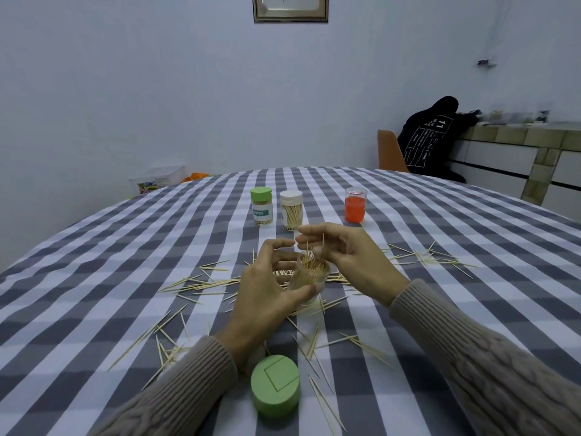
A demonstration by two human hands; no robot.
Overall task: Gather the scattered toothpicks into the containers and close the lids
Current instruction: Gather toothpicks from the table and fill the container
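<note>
Both hands meet over an open clear container [309, 278] near the middle of the checked surface [94, 262]. The left hand [267, 294] curls round the container, thumb across its near side, holding it tilted. The right hand [345, 253] hovers just above its mouth, fingers bent and pinching a few toothpicks that stand in the packed bundle [312, 262]. Loose toothpicks [195, 284] lie scattered all round the container, with another cluster [430, 258] to its right. Nearer the person than the container, a green lid [275, 385] rests beside the left wrist. Beyond the container stand three more: a green-capped jar [261, 206], a white-capped jar [291, 210] just beside it, and a red-tinted jar [355, 205] further right.
</note>
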